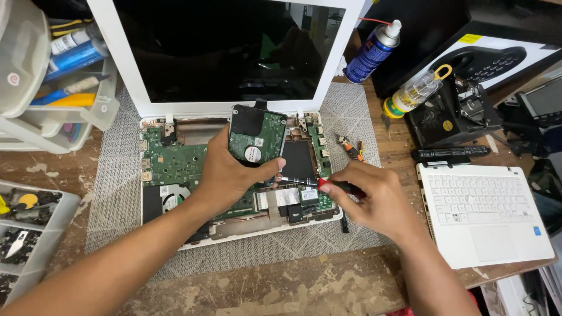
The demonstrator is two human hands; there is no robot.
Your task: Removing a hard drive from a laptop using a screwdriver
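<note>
Holding the hard drive [256,136] tilted up above the open laptop [175,161], the left hand [225,172] is clamped on it. The right hand [374,202] grips a screwdriver [304,182], its tip pointing toward the left thumb.

Both forearms bare, no sleeves or gloves.
</note>
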